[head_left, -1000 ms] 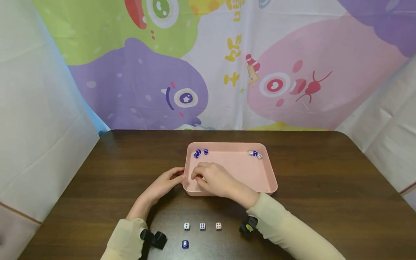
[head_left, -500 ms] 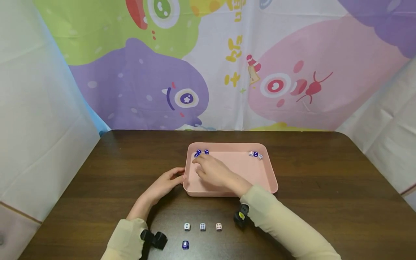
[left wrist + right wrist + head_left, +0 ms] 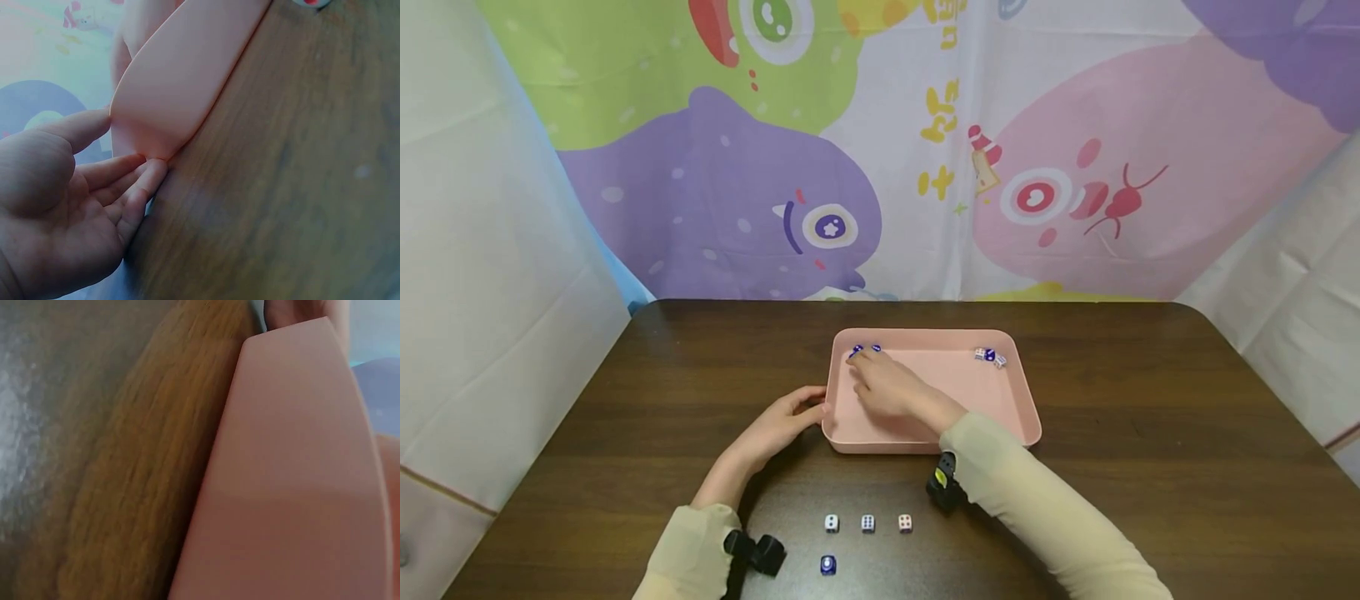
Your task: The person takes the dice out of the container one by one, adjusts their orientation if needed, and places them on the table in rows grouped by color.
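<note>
- Read the tray (image 3: 962, 396) as a dial, 12 pointing away from the person. The step in hand looks like taking a die from its 10 o'clock corner, where the blue dice (image 3: 876, 348) sit, partly hidden by fingers.
- The right hand (image 3: 891, 385) reaches in with its fingers stretched toward that corner; whether they pinch a die I cannot tell.
- Best to separate one die first: draw it toward 4 o'clock, off the corner walls, then nip it by two opposite sides.
- The left hand (image 3: 786, 418) has thumb and fingers spread apart against the outer wall at 9 o'clock. That contact should be enough to steady the tray; a hard push toward 3 could slide it over the counter (image 3: 1112, 400).
- The right sleeve (image 3: 992, 467) crosses the rim around 6 o'clock, so lift the forearm before drawing back, or the rim may snag it.
- Leave the mixed dice (image 3: 990, 355) at 2 o'clock undisturbed.
- Outside, between 6 and 7 o'clock, stand three white dice (image 3: 868, 524), spaced apart, with a lone blue die (image 3: 828, 566) at 6 o'clock from the leftmost; carry anything over them high.
</note>
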{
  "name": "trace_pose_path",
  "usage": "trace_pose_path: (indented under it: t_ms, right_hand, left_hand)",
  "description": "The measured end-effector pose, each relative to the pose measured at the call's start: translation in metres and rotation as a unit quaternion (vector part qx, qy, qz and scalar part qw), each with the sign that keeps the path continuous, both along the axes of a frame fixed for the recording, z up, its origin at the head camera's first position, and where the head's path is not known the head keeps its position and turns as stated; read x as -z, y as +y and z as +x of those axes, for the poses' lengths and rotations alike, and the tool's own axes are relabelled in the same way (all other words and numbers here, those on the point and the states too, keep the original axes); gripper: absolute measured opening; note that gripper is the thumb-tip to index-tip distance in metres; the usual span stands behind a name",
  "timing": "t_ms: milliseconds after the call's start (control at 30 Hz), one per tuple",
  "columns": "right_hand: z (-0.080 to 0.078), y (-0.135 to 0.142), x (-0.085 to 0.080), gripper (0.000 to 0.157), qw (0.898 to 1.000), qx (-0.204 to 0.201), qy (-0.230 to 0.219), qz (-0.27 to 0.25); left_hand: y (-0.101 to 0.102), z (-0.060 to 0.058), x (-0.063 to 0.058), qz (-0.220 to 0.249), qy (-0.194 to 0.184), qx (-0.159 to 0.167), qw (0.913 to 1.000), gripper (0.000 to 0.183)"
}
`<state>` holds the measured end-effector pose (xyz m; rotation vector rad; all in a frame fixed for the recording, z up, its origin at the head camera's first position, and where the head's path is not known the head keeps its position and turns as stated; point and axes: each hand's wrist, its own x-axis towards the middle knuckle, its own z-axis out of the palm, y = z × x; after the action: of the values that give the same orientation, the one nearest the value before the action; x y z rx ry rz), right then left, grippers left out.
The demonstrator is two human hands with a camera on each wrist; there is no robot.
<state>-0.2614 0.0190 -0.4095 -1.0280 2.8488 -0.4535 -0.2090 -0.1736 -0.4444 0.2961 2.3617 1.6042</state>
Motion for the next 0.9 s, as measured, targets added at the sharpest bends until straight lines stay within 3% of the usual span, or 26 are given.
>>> trace_pose_path:
  t_ms: [600,733,900]
  right_hand:
    - [-0.011,-0.005,0.011,0.044,0.999,0.025,0.001,0.037]
    - [-0.01,-0.005,0.011,0.04,0.999,0.022,0.01,0.042]
    - [-0.01,-0.004,0.012,0.027,0.999,0.029,0.016,0.006]
  left_hand:
    - [0.0,0.0,0.002,-0.001,-0.004,-0.003,1.0,0.05]
    - [-0.001,0.0,0.001,-0.003,-0.005,-0.002,1.0,0.051]
    - [-0.001,0.0,0.0,0.0,-0.005,0.001,1.0,0.051]
